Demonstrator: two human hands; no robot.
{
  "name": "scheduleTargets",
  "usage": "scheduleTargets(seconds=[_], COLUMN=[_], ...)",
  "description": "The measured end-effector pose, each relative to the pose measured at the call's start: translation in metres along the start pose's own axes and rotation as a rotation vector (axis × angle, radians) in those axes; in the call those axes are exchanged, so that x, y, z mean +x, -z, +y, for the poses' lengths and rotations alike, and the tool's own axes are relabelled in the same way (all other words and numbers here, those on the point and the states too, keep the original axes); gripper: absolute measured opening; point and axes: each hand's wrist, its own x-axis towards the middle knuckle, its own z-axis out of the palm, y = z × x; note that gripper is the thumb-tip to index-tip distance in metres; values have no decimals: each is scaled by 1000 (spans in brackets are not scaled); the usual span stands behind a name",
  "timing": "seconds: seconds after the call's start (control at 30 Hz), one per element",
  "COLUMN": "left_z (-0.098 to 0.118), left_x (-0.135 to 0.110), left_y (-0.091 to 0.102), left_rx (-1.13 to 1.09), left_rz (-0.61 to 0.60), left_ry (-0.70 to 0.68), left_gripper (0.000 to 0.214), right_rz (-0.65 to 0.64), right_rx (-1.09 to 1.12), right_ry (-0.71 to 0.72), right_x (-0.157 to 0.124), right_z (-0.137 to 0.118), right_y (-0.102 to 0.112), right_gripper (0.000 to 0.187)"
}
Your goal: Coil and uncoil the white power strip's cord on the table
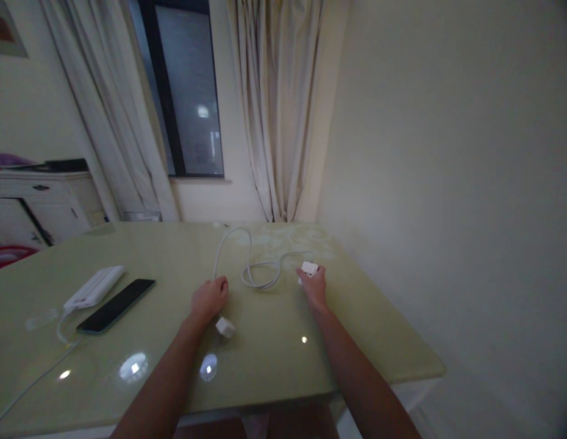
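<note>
My right hand (314, 288) is closed around a small white charger block (309, 269) near the table's right side. My left hand (210, 297) rests on the table with its fingers curled on the end of a white cable (253, 268), which loops across the table between both hands. A second small white plug (225, 327) lies on the table just below my left wrist, untouched.
The pale green glossy table (379, 329) stands against the wall on the right. A white power bank (94, 286) and a black phone (116, 305) lie at the left, with a thin cable trailing off. Curtains, a window and a white cabinet (32, 201) stand behind.
</note>
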Motion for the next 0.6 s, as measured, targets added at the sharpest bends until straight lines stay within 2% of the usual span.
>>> scheduleTargets(seconds=[0.13, 0.2, 0.27, 0.37, 0.47, 0.6], left_z=[-6, -9, -11, -12, -14, -18], left_x=[1, 2, 3, 3, 3, 6], left_y=[-4, -6, -7, -8, -12, -20], left_rx=[48, 29, -2, 6, 49, 86], left_rz=[8, 30, 65, 166, 254, 253], left_ry=[138, 133, 70, -20, -34, 5], left_gripper=[35, 34, 33, 33, 36, 44], right_rz=[-107, -146, -158, -124, -100, -25], right_rx=[-146, -217, -307, -443, -555, -767], right_ry=[113, 161, 217, 301, 334, 345], right_x=[-10, -16, -20, -23, -21, -15], right_z=[-3, -5, -5, -6, -7, -12], right_y=[-3, -5, -6, -3, 7, 21], right_gripper=[49, 47, 45, 39, 37, 44])
